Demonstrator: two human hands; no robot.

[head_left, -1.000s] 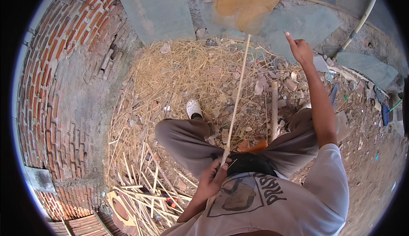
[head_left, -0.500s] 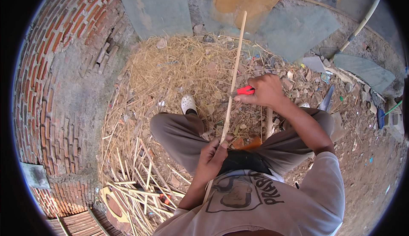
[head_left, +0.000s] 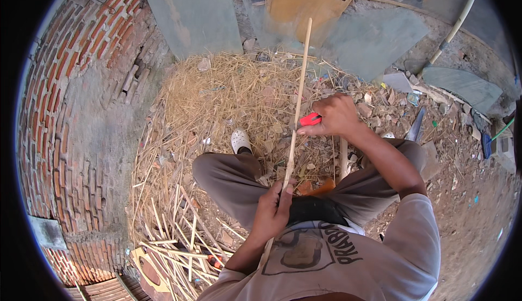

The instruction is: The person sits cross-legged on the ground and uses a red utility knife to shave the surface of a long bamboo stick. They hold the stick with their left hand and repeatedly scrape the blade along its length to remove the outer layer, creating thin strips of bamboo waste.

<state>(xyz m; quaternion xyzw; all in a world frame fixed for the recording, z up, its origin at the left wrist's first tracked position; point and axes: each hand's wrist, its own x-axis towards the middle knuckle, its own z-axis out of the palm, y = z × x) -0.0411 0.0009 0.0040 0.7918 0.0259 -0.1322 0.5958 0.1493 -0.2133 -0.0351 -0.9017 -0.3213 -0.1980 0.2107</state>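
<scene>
Between our knees (head_left: 213,171), a pale stick (head_left: 302,81) pointed away from us; our left hand (head_left: 273,209) gripped it low, and our right hand (head_left: 336,117) held a red knife (head_left: 311,119) against its middle.

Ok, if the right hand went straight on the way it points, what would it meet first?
The right hand, holding a red-handled cutting tool, would likely meet the thin pale wooden strip first; depth leaves any contact unclear.

A rough yard-type wkspace is showing: 1 worn brick wall (head_left: 60,132) is standing at L, shavings (head_left: 217,86) are covering rubbly dirt grd (head_left: 462,208) & cut sticks (head_left: 192,237) are lying nearby.
</scene>
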